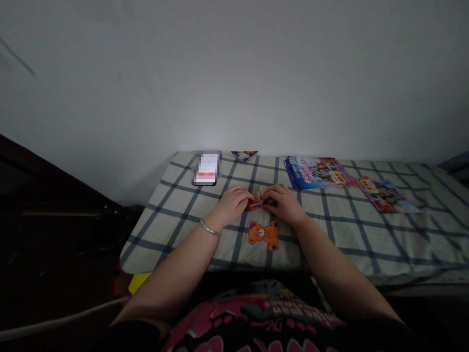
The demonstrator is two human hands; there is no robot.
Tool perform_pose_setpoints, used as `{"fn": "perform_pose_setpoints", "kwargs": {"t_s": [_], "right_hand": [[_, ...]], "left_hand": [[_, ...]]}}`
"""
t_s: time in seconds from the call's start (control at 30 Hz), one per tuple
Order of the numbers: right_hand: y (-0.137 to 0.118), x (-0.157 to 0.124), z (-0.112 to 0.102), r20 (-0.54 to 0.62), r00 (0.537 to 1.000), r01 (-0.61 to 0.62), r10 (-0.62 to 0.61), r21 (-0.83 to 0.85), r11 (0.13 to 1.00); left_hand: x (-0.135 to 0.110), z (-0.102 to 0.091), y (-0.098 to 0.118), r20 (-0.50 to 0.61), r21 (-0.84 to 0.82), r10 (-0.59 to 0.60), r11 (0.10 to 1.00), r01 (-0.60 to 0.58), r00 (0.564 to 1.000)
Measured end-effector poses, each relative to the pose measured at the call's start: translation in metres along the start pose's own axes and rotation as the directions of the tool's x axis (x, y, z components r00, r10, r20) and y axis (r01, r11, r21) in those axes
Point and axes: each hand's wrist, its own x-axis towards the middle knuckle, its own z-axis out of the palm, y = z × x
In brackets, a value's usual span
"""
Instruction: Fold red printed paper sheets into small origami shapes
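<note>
A small red wrapper [255, 202] with a silver glint, crumpled and twisted, was pinched between both hands. The left hand [231, 205] and right hand [285, 205] closed on it from either side, their fingers [273, 194] curled over its ends, clenched and not released. No brand or writing on it could be read.

Nearer than the wrapper, a silver bangle [208, 227] circled the left wrist, and a teddy-bear print [263, 234] sat on the checked cloth [330, 244]. Beyond the wrapper and to its left lay a pixelated dark slab [206, 167]. Straight beyond it was a small folded paper [244, 155]. To its right were stacked blue booklets [314, 172] with cartoon covers, then a single booklet [384, 195] further right, their titles too small to read. A white wall [234, 73] rose behind everything.
</note>
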Motion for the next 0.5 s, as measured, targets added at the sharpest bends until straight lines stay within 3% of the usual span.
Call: {"fn": "perform_pose_setpoints", "kwargs": {"t_s": [0.17,0.5], "right_hand": [[-0.0062,0.002,-0.0025,-0.028,0.999,0.04,-0.041,-0.035,0.999],[-0.0074,0.0042,0.0038,-0.043,0.99,0.125,-0.132,-0.151,0.981]], "left_hand": [[0.0016,0.0013,0.0049,-0.01,0.016,0.002,1.0,-0.002,1.0],[0.0021,0.0063,-0.0002,-0.054,-0.04,-0.194,0.981,0.192,0.98]]}}
